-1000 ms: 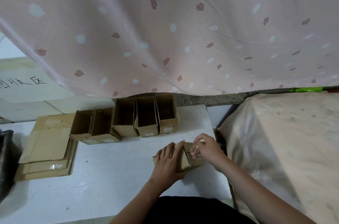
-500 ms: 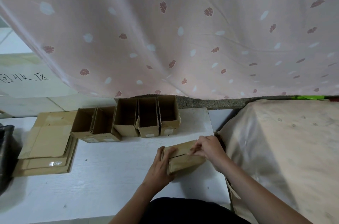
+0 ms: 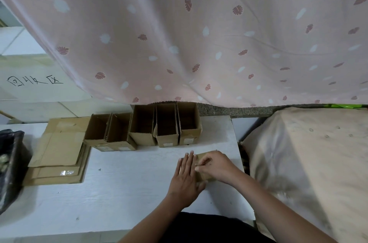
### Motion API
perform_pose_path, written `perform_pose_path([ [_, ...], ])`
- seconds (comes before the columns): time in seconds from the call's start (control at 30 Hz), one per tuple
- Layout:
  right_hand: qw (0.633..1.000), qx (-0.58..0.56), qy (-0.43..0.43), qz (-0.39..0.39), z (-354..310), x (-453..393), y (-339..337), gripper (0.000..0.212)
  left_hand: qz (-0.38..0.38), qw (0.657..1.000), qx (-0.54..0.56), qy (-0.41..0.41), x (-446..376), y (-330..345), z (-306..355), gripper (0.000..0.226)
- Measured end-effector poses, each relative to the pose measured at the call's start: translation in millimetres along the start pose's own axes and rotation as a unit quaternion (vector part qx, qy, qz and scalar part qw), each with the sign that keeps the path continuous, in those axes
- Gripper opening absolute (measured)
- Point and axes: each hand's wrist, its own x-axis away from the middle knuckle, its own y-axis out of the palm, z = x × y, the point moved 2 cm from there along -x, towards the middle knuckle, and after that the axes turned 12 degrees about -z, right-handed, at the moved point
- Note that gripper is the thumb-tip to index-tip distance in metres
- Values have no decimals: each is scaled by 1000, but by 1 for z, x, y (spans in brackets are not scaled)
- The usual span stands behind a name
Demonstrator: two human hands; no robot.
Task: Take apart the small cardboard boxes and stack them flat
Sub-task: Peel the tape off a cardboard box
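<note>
We see a big pink curtain (image 3: 199, 33) with little leaves hanging across the far side. To the right sits a lumpy thing under a tan cloth (image 3: 308, 153). A white table (image 3: 119, 193) fills the near part of the scene. On its far left lies a pile of flat cardboard (image 3: 57, 153). Next to the pile, along the far edge, five open boxes (image 3: 145, 129) stand in a row, touching each other. At the far left edge a dark bag (image 3: 10, 163) peeks in. Near the right side of the table, we hold one small box (image 3: 205, 175) down. Our left hand (image 3: 185, 179) lies flat on it with straight fingers. Our right hand (image 3: 217, 165) has curled fingers and pinches something at the box top; we cannot tell what.
</note>
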Motion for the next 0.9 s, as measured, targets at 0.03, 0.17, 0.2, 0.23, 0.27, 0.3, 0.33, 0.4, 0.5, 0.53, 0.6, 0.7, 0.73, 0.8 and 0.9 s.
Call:
perform_pose_path([
  [0.03, 1000, 4, -4, 9, -1, 0, -1, 5, -3, 1000, -12, -4, 0, 3, -1, 84],
  [0.17, 996, 36, 2, 84, 1, 2, -7, 17, 7, 1000, -15, -15, 0, 3, -3, 80],
  [0.2, 995, 40, 4, 96, 3, 3, -8, 18, 10, 1000, -17, -16, -1, 4, -2, 80],
  [0.23, 994, 40, 6, 105, 4, 3, -9, 22, 11, 1000, -18, -17, -2, 4, -2, 79],
  [0.27, 993, 40, 9, 108, 6, 2, -8, 26, 10, 1000, -19, -19, -2, 4, -2, 79],
  [0.3, 993, 44, 12, 108, 6, 2, -8, 29, 9, 1000, -20, -21, -2, 4, -2, 79],
  [0.33, 993, 51, 15, 106, 7, 0, -8, 32, 8, 999, -22, -22, -3, 4, -1, 79],
  [0.4, 992, 69, 20, 103, 7, -3, -6, 34, -1, 999, -25, -24, -3, 4, -1, 79],
  [0.5, 991, 80, 31, 102, 8, -8, -4, 26, -13, 999, -29, -31, -3, 4, -1, 80],
  [0.53, 991, 85, 38, 100, 8, -9, -3, 23, -14, 999, -29, -32, -2, 4, 0, 80],
  [0.6, 990, 94, 52, 95, 9, -11, -2, 19, -15, 999, -27, -32, -1, 5, 1, 79],
  [0.7, 989, 99, 55, 94, 7, -13, 0, 19, -14, 999, -25, -34, 1, 4, 1, 79],
  [0.73, 989, 99, 55, 95, 7, -13, 1, 18, -14, 999, -23, -35, 1, 3, 1, 79],
  [0.8, 989, 95, 52, 98, 7, -13, 3, 14, -14, 999, -18, -35, 1, 2, 1, 78],
  [0.9, 990, 80, 50, 107, 8, -12, 5, 13, -12, 999, -21, -37, 3, 1, 2, 78],
])
